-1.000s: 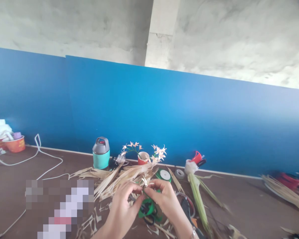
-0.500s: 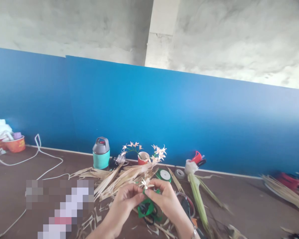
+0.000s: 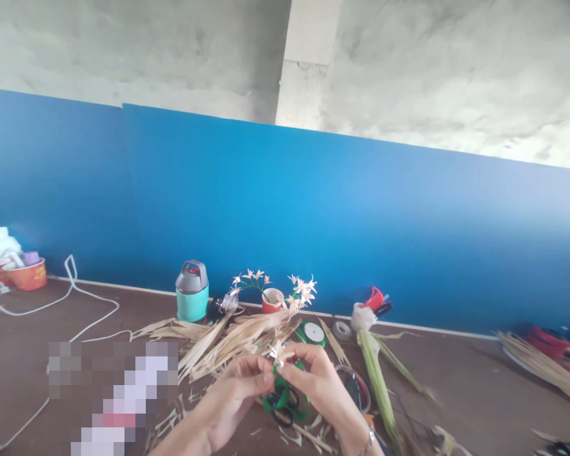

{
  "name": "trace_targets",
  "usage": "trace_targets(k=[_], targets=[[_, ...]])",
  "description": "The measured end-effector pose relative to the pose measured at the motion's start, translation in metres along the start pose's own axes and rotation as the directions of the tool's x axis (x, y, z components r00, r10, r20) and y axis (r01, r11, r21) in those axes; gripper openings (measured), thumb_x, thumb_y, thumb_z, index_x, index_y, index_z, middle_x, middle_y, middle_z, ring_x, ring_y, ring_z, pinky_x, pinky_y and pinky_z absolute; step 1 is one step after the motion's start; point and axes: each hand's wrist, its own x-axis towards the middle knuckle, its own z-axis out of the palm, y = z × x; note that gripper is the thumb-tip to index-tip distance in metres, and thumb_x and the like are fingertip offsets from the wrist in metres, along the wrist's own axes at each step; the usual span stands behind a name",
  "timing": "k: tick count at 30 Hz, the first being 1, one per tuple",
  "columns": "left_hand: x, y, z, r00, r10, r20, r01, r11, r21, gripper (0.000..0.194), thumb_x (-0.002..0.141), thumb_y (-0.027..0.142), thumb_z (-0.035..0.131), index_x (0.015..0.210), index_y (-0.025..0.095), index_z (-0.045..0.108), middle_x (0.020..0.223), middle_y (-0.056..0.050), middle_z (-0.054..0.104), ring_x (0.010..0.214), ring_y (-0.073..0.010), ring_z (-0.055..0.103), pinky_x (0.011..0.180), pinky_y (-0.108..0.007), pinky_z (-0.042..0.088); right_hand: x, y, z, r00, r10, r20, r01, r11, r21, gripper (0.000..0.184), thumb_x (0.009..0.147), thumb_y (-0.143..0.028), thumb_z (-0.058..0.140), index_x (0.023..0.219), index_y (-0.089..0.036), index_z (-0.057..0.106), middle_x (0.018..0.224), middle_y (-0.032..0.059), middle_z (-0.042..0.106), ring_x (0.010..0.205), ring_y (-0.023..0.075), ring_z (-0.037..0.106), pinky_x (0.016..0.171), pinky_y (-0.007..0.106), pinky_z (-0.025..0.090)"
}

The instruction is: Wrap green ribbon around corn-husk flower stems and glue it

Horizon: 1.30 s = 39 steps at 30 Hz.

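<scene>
A small cream flower, made of pale husk-like petals, is held upright between both hands. My right hand pinches it just under the petals with thumb and forefinger. From the other side, my left hand has its fingers closed at the flower's base; exactly what lies between those fingertips is partly hidden. Below the hands, a green piece and black scissor-like loops show on the table. Similar finished flowers on green stems stand behind, in a red paper cup.
Dry corn husks spread behind the hands, beside a green ribbon spool and a tape roll. A turquoise jug stands by the blue partition. A green stalk lies to the right, a white cable to the left.
My left hand has shifted slightly, its thumb drawing up beside the fingers. The flower has turned a little between the fingertips. More of the black loops below shows.
</scene>
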Motion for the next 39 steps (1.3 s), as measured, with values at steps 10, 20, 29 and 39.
trace_targets(k=[10,20,29,39], targets=[[0.002,0.010,0.004,0.992,0.069,-0.103,-0.046,0.978,0.204,0.022,0.058,0.030,0.077,0.070,0.017,0.064,0.070,-0.001,0.064,0.070,-0.0161,0.057,0.067,-0.026,0.041,0.001,-0.004,0.005,0.999,-0.022,-0.041,0.018,0.997,-0.079,0.016,0.075,-0.027,0.060,0.067,-0.014,0.065,0.063,0.0005,0.058,0.063,0.0139,0.050,0.060,0.024,0.040],[0.005,0.004,0.004,0.947,0.261,-0.189,-0.145,0.869,0.473,0.022,0.067,0.039,0.069,0.067,0.017,0.072,0.066,-0.002,0.066,0.070,-0.0191,0.058,0.068,-0.029,0.044,0.001,-0.003,0.010,0.995,-0.021,-0.093,-0.009,0.951,-0.309,0.011,0.071,-0.017,0.054,0.064,-0.015,0.063,0.063,0.0004,0.060,0.065,0.0153,0.054,0.062,0.024,0.042],[0.009,-0.012,-0.008,0.808,0.585,-0.067,-0.331,0.546,0.769,0.024,0.078,0.037,0.058,0.066,0.017,0.067,0.068,-0.005,0.064,0.068,-0.0194,0.058,0.066,-0.028,0.046,0.000,-0.005,0.016,0.976,-0.149,-0.161,0.029,0.813,-0.581,0.013,0.070,-0.014,0.056,0.059,-0.020,0.062,0.061,0.0014,0.063,0.067,0.0187,0.056,0.067,0.028,0.040],[0.005,-0.012,-0.010,0.757,0.648,0.080,-0.353,0.303,0.885,0.015,0.087,0.024,0.045,0.078,0.020,0.056,0.081,-0.005,0.062,0.081,-0.0197,0.058,0.076,-0.030,0.045,-0.003,-0.009,0.012,0.980,-0.142,-0.140,0.054,0.865,-0.499,0.014,0.073,-0.015,0.057,0.061,-0.020,0.063,0.062,0.0002,0.063,0.065,0.0173,0.056,0.064,0.026,0.040]])
